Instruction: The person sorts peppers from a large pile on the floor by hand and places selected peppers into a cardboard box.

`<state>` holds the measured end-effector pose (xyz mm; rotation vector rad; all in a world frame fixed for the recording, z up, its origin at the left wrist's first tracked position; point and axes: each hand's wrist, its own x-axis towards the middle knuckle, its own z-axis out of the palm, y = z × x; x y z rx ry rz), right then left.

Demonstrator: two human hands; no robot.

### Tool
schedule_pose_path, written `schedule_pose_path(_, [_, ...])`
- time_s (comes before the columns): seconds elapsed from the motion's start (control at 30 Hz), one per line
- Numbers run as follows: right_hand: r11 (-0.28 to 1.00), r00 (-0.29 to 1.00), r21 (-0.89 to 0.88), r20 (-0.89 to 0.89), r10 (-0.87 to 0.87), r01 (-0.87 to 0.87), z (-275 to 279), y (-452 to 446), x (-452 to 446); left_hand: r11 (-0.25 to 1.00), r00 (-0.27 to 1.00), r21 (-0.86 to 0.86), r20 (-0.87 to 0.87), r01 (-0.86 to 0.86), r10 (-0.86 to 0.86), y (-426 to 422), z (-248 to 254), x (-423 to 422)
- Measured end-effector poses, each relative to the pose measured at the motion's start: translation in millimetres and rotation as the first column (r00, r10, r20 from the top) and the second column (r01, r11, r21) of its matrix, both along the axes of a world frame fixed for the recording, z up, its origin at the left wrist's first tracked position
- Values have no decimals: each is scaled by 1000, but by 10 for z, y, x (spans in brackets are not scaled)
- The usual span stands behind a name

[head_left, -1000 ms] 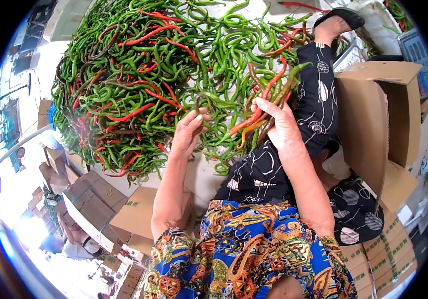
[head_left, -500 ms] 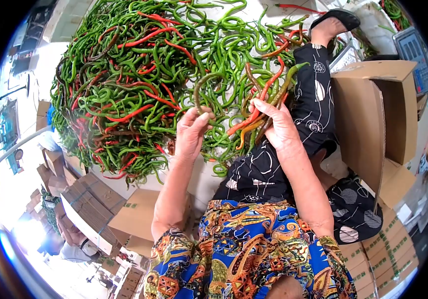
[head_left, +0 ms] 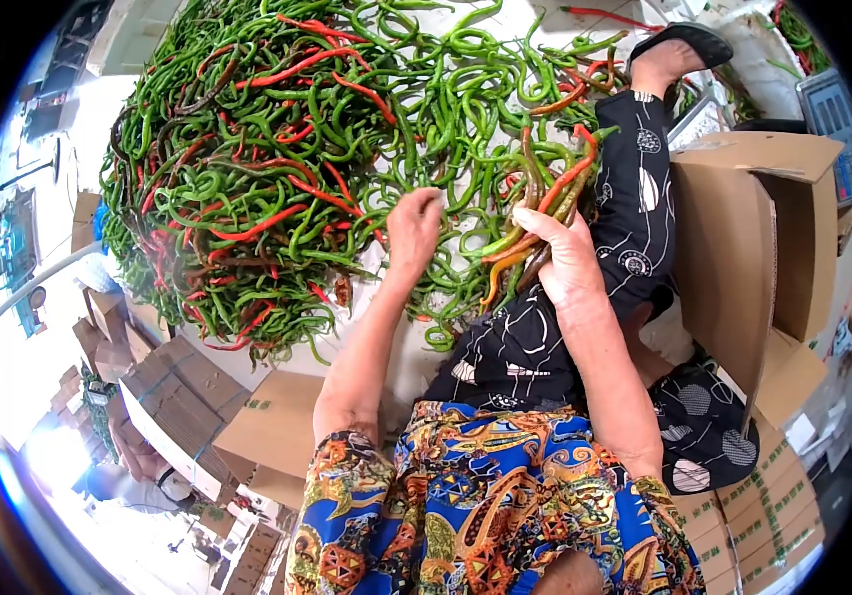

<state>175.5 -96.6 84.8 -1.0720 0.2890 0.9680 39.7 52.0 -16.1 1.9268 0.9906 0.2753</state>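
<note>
A bunch of red, orange, brown and green chili peppers [head_left: 571, 177] is held in my right hand [head_left: 565, 256], the thumb pressed across it. My left hand [head_left: 414, 230] is over the loose green peppers [head_left: 466, 119] with its fingers curled together; whether anything is between the fingertips is too small to tell. To the left of this hand rises a large heap of mostly green peppers [head_left: 247, 178] with red and dark ones mixed in. Several orange and brown peppers [head_left: 570, 94] lie beyond the bunch, near the trouser leg.
My outstretched leg [head_left: 634, 188] borders the peppers on the right. Beside it stands an open cardboard box [head_left: 724, 248], with a scale [head_left: 836, 124] behind. More cardboard boxes [head_left: 272, 421] are at the lower left, and another person [head_left: 138, 486] is at the far left.
The dark curved pepper has left my left hand, which has moved right and a little forward. In my right hand the bunch has shifted slightly and now includes another brownish pepper.
</note>
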Motion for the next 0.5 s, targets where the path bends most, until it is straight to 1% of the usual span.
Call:
schedule_pose_path(0.03, [1000, 1000, -3, -7, 14, -14, -35, -18, 22, 987, 999, 160, -23, 33, -30, 95, -186, -25])
schedule_pose_path(0.07, [1000, 1000, -10, -15, 27, -27, -54, -40, 42, 948, 997, 311, -49, 69, -56, 147, -315, -15])
schedule_pose_path(0.17, [999, 998, 6, -34, 48, -48, -7, -27, 23, 893, 941, 438, -335, 103, 56, 120, -501, 44])
schedule_pose_path(0.2, [999, 998, 12, -34, 51, -51, 1, -18, 29, 888, 930, 431, -368, 158, 13, 124, -526, 4])
schedule_pose_path(0.27, [999, 998, 6, -49, 46, -45, -7, -32, 45, 901, 899, 401, -437, 163, 32, 160, -561, -34])
schedule_pose_path(0.3, [999, 997, 4, -63, 42, -42, -18, -50, 51, 932, 905, 346, -422, 103, 56, 204, -556, -66])
schedule_pose_path(0.33, [999, 996, 7, -76, 41, -40, -29, -55, 54, 947, 894, 320, -425, 4, 140, 220, -531, -121])
schedule_pose_path(0.4, [999, 997, 8, -63, 42, -42, 3, -35, 52, 955, 903, 294, -418, 34, 97, 302, -446, -341])
schedule_pose_path(0.43, [998, 997, 5, -57, 56, -55, 5, -33, 53, 973, 829, 219, -557, 78, 59, 322, -369, -449])
schedule_pose_path(0.47, [998, 996, 0, -49, 70, -70, 14, -33, 52, 977, 788, 153, -616, 146, -22, 353, -336, -590])
schedule_pose_path(0.5, [997, 996, 1, -45, 73, -73, 41, -18, 43, 972, 797, 180, -604, 152, -12, 344, -301, -700])
